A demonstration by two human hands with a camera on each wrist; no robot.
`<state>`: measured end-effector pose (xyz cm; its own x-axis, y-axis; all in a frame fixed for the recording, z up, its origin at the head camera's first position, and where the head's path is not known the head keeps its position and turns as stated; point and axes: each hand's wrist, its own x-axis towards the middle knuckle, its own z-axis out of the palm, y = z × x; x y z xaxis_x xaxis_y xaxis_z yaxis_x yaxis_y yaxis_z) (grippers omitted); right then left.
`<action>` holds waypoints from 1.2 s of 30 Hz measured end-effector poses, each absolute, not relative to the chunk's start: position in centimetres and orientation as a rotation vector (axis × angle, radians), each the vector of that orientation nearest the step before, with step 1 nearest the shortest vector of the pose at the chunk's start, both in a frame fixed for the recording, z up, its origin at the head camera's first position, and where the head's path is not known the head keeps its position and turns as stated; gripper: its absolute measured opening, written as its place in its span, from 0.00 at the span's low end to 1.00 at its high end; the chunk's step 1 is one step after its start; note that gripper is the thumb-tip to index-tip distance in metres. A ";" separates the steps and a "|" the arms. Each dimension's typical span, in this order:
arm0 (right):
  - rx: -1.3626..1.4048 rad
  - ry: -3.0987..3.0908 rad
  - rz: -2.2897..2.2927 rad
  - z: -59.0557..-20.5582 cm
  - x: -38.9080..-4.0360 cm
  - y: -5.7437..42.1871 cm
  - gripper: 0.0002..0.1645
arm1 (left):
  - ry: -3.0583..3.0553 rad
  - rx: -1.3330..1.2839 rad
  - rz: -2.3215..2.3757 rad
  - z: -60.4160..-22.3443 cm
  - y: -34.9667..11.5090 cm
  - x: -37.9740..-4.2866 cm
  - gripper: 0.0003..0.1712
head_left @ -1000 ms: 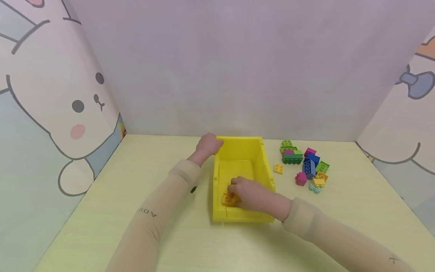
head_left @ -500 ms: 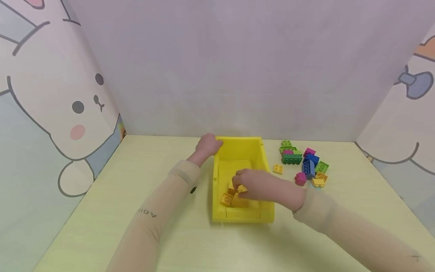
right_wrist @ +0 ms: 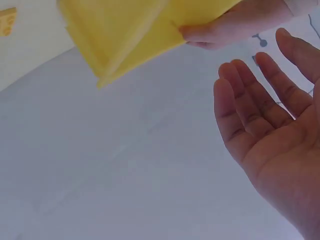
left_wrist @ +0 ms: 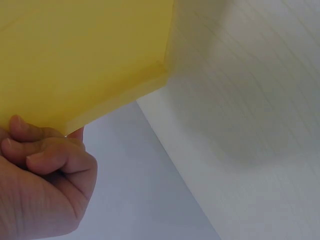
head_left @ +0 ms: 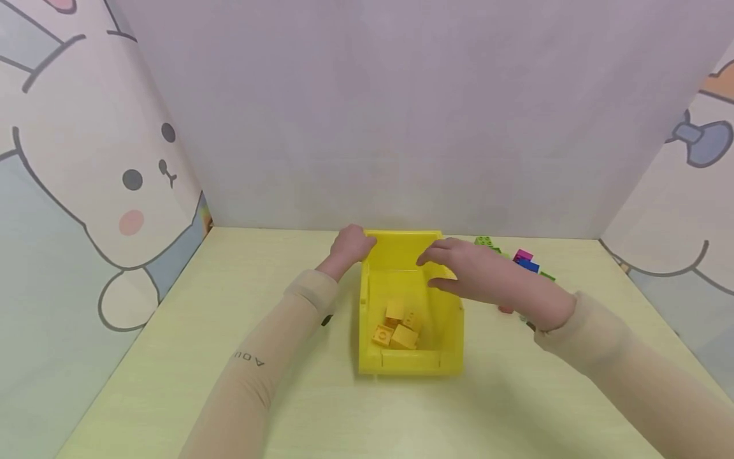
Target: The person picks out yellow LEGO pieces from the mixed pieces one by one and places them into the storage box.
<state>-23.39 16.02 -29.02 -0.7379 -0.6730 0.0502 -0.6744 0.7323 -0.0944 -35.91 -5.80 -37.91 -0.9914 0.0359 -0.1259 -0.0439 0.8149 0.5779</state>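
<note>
A yellow plastic bin (head_left: 410, 361) stands in the middle of the table in the head view. At its far left corner my left hand (head_left: 351, 245) grips the rim; in the left wrist view, curled fingers of the left hand (left_wrist: 55, 170) meet the bin's edge (left_wrist: 100, 95). Several orange-yellow toy bricks (head_left: 404, 337) lie at the bin's near end. Over the bin's right wall hovers my right hand (head_left: 476, 271), thumb and fingers apart, holding nothing. The right wrist view confirms the bare palm of the right hand (right_wrist: 280, 135).
Right of the bin lies a pile of coloured toy bricks, with a light green brick (head_left: 483, 241), a magenta brick (head_left: 522, 255) and a blue brick (head_left: 529, 265) showing. The right arm hides the others. A pale wall (head_left: 401, 127) rises behind the table (head_left: 275, 268).
My right hand has let go of the bricks inside the bin and risen up and to the right, its fingers spreading. The left hand and the bin have stayed put.
</note>
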 end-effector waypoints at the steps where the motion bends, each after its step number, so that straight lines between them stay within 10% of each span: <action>1: 1.117 -2.892 0.175 -29.2 -23.6 16.3 0.23 | 2.869 -0.006 0.918 -37.9 -5.8 -35.9 0.24; 36: 0.623 -3.246 0.443 -40.5 -31.8 23.7 0.25 | 2.843 -0.011 0.893 -37.5 -5.8 -35.8 0.26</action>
<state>-31.84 23.73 -40.53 -0.9121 -0.3861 -0.1377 -0.3350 0.8957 -0.2923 -35.77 -5.77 -37.55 -0.9869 0.0413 -0.1559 -0.0553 0.8214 0.5676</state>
